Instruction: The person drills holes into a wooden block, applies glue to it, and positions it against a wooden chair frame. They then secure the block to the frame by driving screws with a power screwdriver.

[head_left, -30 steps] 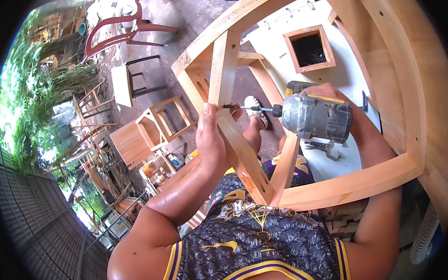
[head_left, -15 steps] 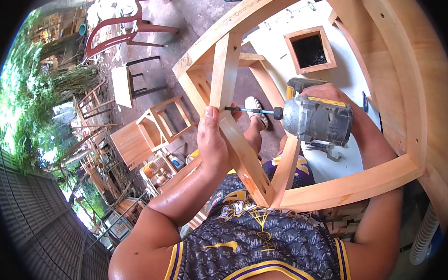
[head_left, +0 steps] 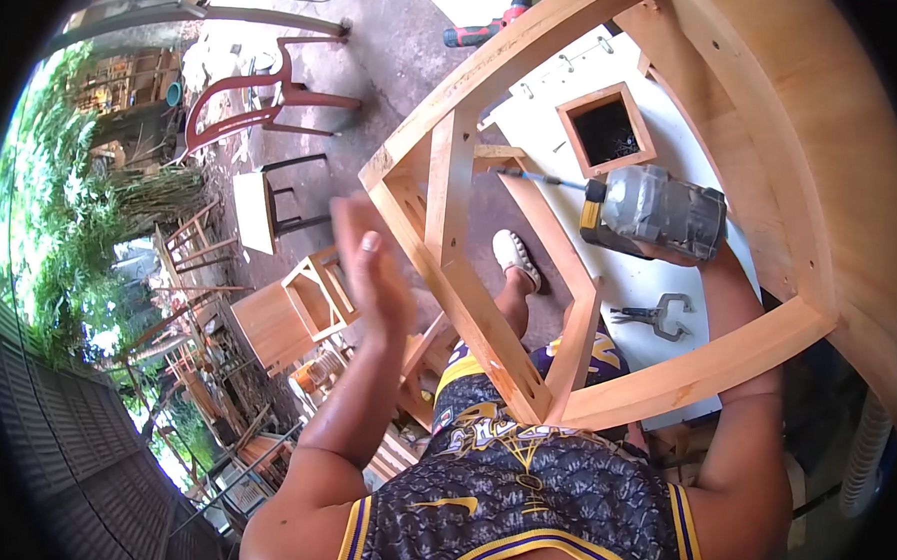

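Observation:
My right hand (head_left: 675, 254) grips a cordless impact driver (head_left: 662, 211), mostly hidden behind its body. The long driver bit (head_left: 538, 177) points left, inside the opening of a wooden chair frame (head_left: 491, 334), apart from the short upright piece (head_left: 450, 185). To the left of the frame, my left hand (head_left: 379, 277) is raised and touches nothing; its fingers look stretched out but are blurred. Beyond the driver, a square wooden box (head_left: 647, 124) with small dark screws rests on the white tabletop (head_left: 537, 92).
A locking clamp (head_left: 657, 316) lies on the white top near my right forearm. A red and black drill (head_left: 490, 27) lies at the top. On the floor to the left stand a red plastic chair (head_left: 294, 95), a small stool (head_left: 254, 213) and wooden furniture (head_left: 267, 317).
My left hand has let go of the frame and moved left. The driver has drawn back from the upright piece and tilted, its bit now free. More of the clamp shows.

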A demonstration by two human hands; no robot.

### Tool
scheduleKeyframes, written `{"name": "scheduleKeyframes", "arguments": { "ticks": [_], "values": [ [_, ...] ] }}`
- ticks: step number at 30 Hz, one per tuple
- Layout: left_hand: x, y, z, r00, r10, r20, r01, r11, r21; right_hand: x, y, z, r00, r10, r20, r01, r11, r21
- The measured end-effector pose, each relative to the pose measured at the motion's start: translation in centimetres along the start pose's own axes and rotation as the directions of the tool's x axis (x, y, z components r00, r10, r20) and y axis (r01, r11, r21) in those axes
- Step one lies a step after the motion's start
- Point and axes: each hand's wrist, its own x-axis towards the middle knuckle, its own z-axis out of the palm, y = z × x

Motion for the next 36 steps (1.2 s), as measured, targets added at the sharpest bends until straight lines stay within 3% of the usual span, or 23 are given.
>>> {"name": "scheduleKeyframes", "arguments": {
  "ticks": [1, 2, 4, 5, 6, 7, 8, 10, 11, 12, 13, 14, 16, 18, 19, 21, 22, 24, 25, 27, 31, 34, 36],
  "values": [
    [2.1, 0.5, -1.0, 0.949, 0.313, -0.015, -0.295, 0.908, 0.297, -1.4, 2.7, 1.4, 0.902, -0.148, -0.406, 0.291, 0.903, 0.316],
    [3.8, 2.0, -1.2, 0.881, 0.459, 0.115, -0.459, 0.771, 0.441, -1.8, 1.1, 1.3, 0.897, -0.154, -0.415, 0.299, 0.902, 0.31],
    [7.1, 4.9, 0.5, 0.842, 0.341, 0.419, -0.529, 0.678, 0.511, -2.1, -3.8, 0.6, 0.886, -0.089, -0.454, 0.248, 0.92, 0.304],
    [8.8, 5.4, 1.5, 0.798, 0.254, 0.546, -0.571, 0.608, 0.552, -1.4, -2.4, 1.8, 0.939, 0.108, -0.326, 0.202, 0.593, 0.779],
    [11.2, 4.4, 2.1, 0.741, 0.147, 0.655, -0.617, 0.533, 0.579, 0.4, -1.4, 3.8, 0.916, 0.104, -0.387, 0.25, 0.606, 0.755],
    [11.9, 5.0, 3.9, 0.762, -0.051, 0.646, -0.462, 0.656, 0.597, 0.9, -1.5, 5.0, 0.881, 0.026, -0.473, 0.323, 0.696, 0.641],
    [13.0, 5.1, 4.7, 0.704, -0.246, 0.666, -0.319, 0.728, 0.607, 1.3, -1.4, 6.3, 0.836, -0.062, -0.545, 0.387, 0.77, 0.507],
    [15.0, 4.6, 5.3, 0.626, -0.339, 0.702, -0.318, 0.712, 0.626, 2.2, -0.4, 9.9, 0.82, 0.143, -0.555, 0.455, 0.426, 0.782],
    [15.7, 3.8, 4.9, 0.623, -0.336, 0.706, -0.323, 0.712, 0.624, 2.2, -1.5, 10.5, 0.798, 0.454, -0.396, 0.321, 0.236, 0.917],
    [16.2, 2.7, 4.2, 0.627, -0.351, 0.695, -0.211, 0.783, 0.585, 2.3, -2.1, 10.2, 0.795, 0.457, -0.399, 0.325, 0.234, 0.916],
    [16.5, 2.5, 4.2, 0.627, -0.368, 0.687, -0.094, 0.839, 0.536, 1.9, -3.1, 9.4, 0.777, 0.255, -0.576, 0.364, 0.565, 0.741],
    [17.1, 2.5, 4.1, 0.62, -0.369, 0.692, -0.097, 0.84, 0.535, 1.7, -3.7, 8.9, 0.752, 0.001, -0.659, 0.391, 0.804, 0.448],
    [17.9, 2.7, 3.9, 0.505, -0.527, 0.684, 0.024, 0.801, 0.599, 2.1, -3.5, 9.6, 0.737, 0.015, -0.676, 0.389, 0.809, 0.441],
    [17.7, 3.2, 4.4, 0.478, -0.523, 0.706, 0.023, 0.811, 0.585, 2.6, -3.5, 9.9, 0.797, 0.201, -0.57, 0.433, 0.467, 0.771],
    [16.9, 4.1, 5.1, 0.457, -0.496, 0.738, -0.014, 0.826, 0.564, 2.8, -3.0, 10.1, 0.794, 0.199, -0.575, 0.438, 0.469, 0.767],
    [16.4, 4.1, 5.6, 0.422, -0.431, 0.797, -0.037, 0.871, 0.49, 2.7, -2.8, 10.3, 0.742, 0.125, -0.659, 0.458, 0.624, 0.634],
    [16.3, 3.8, 5.6, 0.421, -0.431, 0.798, -0.036, 0.871, 0.489, 2.4, -3.1, 10.1, 0.742, 0.126, -0.659, 0.456, 0.625, 0.634],
    [16.1, 3.6, 5.6, 0.454, -0.35, 0.819, -0.056, 0.907, 0.418, 1.9, -4.1, 9.3, 0.728, 0.054, -0.684, 0.411, 0.763, 0.498],
    [16.4, 3.6, 5.2, 0.456, -0.349, 0.819, -0.057, 0.907, 0.418, 1.9, -4.6, 9.1, 0.728, 0.052, -0.684, 0.413, 0.763, 0.497],
    [16.8, 3.4, 5.3, 0.463, -0.517, 0.72, 0.074, 0.832, 0.55, 1.5, -4.8, 8.9, 0.744, 0.089, -0.662, 0.403, 0.731, 0.55],
    [15.4, 4.2, 6.4, 0.487, -0.46, 0.743, 0.025, 0.857, 0.514, 2.2, -3.6, 10.1, 0.688, 0.053, -0.724, 0.398, 0.807, 0.437],
    [15.6, 3.2, 6.1, 0.567, -0.412, 0.713, 0.037, 0.878, 0.478, 2.0, -3.5, 10.3, 0.651, 0.025, -0.759, 0.441, 0.801, 0.405],
    [14.9, 4.3, 6.3, 0.548, -0.439, 0.712, 0.068, 0.872, 0.485, 2.1, -3.8, 10.7, 0.685, 0.1, -0.722, 0.432, 0.742, 0.513]
  ]
}}
